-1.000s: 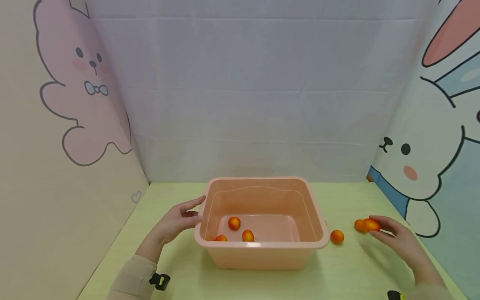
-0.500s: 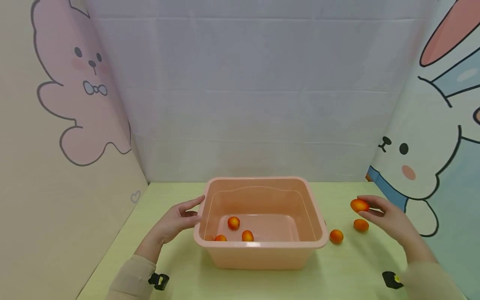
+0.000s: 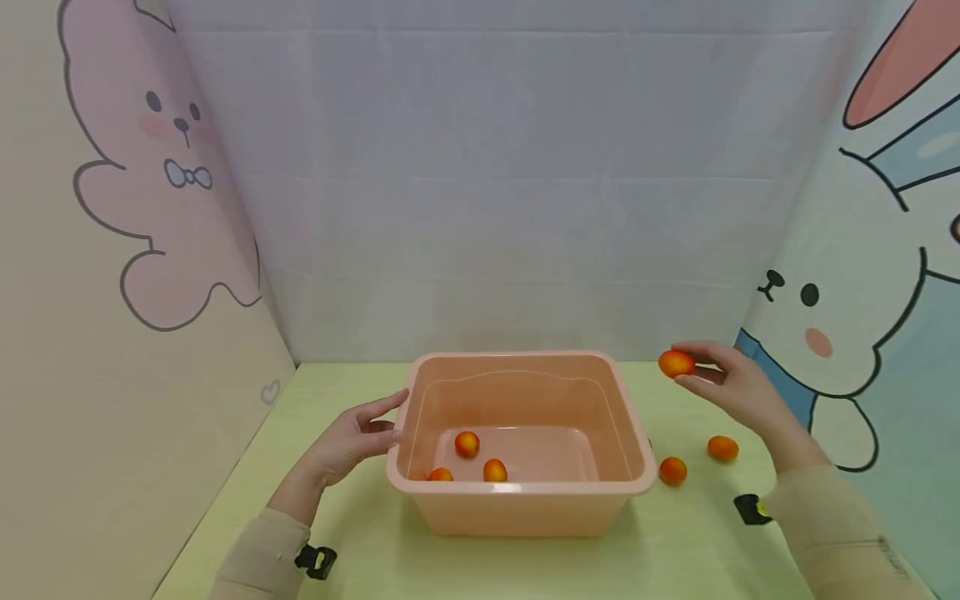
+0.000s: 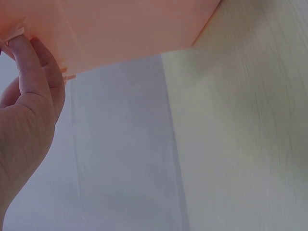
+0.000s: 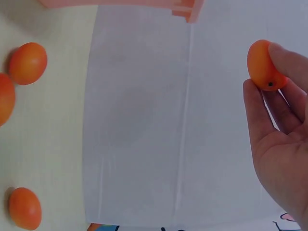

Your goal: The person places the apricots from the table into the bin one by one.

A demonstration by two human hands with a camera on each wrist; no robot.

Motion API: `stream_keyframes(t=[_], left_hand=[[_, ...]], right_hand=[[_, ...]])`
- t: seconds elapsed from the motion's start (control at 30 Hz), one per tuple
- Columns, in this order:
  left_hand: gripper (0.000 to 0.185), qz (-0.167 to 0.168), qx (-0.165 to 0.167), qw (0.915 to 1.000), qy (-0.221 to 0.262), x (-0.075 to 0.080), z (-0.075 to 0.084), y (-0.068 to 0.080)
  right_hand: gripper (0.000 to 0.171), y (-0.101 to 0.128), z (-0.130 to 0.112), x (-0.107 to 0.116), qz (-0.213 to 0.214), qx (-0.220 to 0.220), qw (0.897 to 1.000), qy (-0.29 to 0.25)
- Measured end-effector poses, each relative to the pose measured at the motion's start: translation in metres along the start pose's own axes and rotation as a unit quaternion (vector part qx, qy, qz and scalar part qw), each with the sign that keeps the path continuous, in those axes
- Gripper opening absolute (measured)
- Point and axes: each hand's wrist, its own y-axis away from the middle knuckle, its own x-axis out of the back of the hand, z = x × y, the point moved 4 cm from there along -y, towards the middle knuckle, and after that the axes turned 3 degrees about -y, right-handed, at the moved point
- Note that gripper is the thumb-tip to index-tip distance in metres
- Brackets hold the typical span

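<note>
A pink plastic basin (image 3: pixel 517 513) stands upright on the table. My left hand (image 3: pixel 356 437) holds its left rim; in the left wrist view the fingertips (image 4: pixel 21 48) tuck under the lip. Raised to the right of the basin, my right hand (image 3: pixel 738 392) pinches an oval orange-red fruit (image 3: pixel 676 363) between thumb and fingers. The right wrist view shows a small dark spot on the end of this fruit (image 5: pixel 262 65). Inside the basin, toward the left and front, lie orange fruits (image 3: pixel 467 444), the frontmost partly hidden by the front rim.
Right of the basin, one orange fruit (image 3: pixel 672 472) lies close to its wall and another fruit (image 3: pixel 723 448) farther right. A third fruit (image 5: pixel 28 63) on the table is mostly hidden behind the basin in the head view. White cloth (image 3: pixel 517 192) and printed side panels enclose the table.
My right hand has lifted the fruit off the table and carried it up and left toward the basin, leaving another fruit behind. My left hand has stayed on the rim.
</note>
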Motion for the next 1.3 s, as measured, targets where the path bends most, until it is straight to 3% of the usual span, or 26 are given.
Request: stream_keyframes(t=[0.17,0.4,0.6,0.8,1.07,1.3], left_hand=[[0.071,0.003,0.005,1.0000,-0.004,0.001,0.000,0.000],[0.071,0.002,0.007,1.0000,-0.005,0.000,0.000,-0.001],[0.070,0.001,0.005,0.9999,-0.014,0.000,-0.001,-0.002],[0.070,0.001,0.004,1.0000,-0.007,-0.001,0.000,-0.001],[0.070,-0.004,-0.001,1.0000,-0.003,-0.001,0.005,0.002],[0.069,-0.010,-0.007,0.9999,0.006,-0.001,0.004,0.002]], right_hand=[[0.043,-0.022,-0.026,0.000,0.015,0.060,0.998,-0.008],[0.044,-0.046,-0.065,0.000,0.005,0.078,0.997,-0.025],[0.042,-0.065,-0.091,-0.010,0.007,0.135,0.988,-0.070],[0.041,-0.082,-0.101,-0.034,-0.025,0.125,0.988,-0.090],[0.044,-0.101,-0.113,-0.078,-0.076,0.125,0.979,-0.143],[0.043,-0.110,-0.110,-0.120,-0.117,0.102,0.976,-0.152]])
